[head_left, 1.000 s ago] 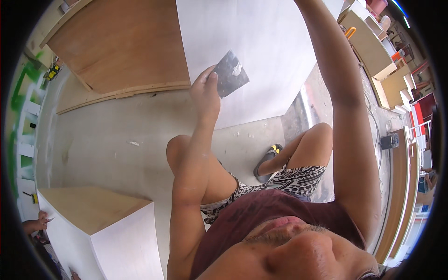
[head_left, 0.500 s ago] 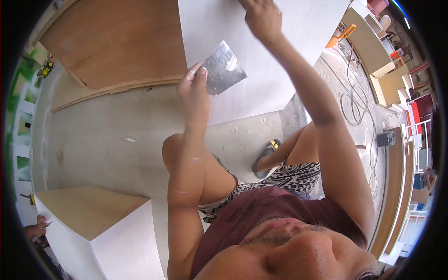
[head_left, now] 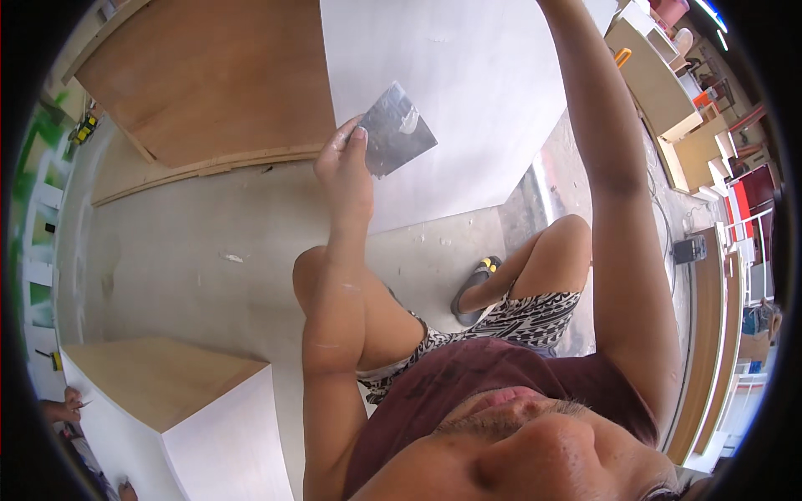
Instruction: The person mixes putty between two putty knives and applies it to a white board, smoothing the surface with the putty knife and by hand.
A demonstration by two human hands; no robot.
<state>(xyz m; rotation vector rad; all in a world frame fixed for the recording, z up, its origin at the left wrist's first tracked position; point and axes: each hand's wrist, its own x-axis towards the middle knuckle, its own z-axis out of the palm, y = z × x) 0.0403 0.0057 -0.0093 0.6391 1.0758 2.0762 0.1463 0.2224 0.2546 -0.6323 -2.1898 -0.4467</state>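
Steel putty knife [head_left: 398,128], broad blade, smeared with pale filler; pinched at its lower corner by the left hand [head_left: 344,171], fingers closed on it, blade lying over the white panel [head_left: 476,92]. Right hand: out of frame past the top edge, arm [head_left: 614,192] raised along the panel; whether it grips anything cannot be told. Handling note, as a judgement: keep the blade at a shallow angle to the panel and the pressure even, so filler spreads thin without ridges. Left of the panel, brown plywood sheets [head_left: 209,75] lean over a dusty grey concrete floor [head_left: 184,259]. Below the panel, bent knees and a sandal [head_left: 472,288]. Far left of it, a pale cabinet box [head_left: 175,401]. Right of it, stacked workshop furniture [head_left: 668,92].
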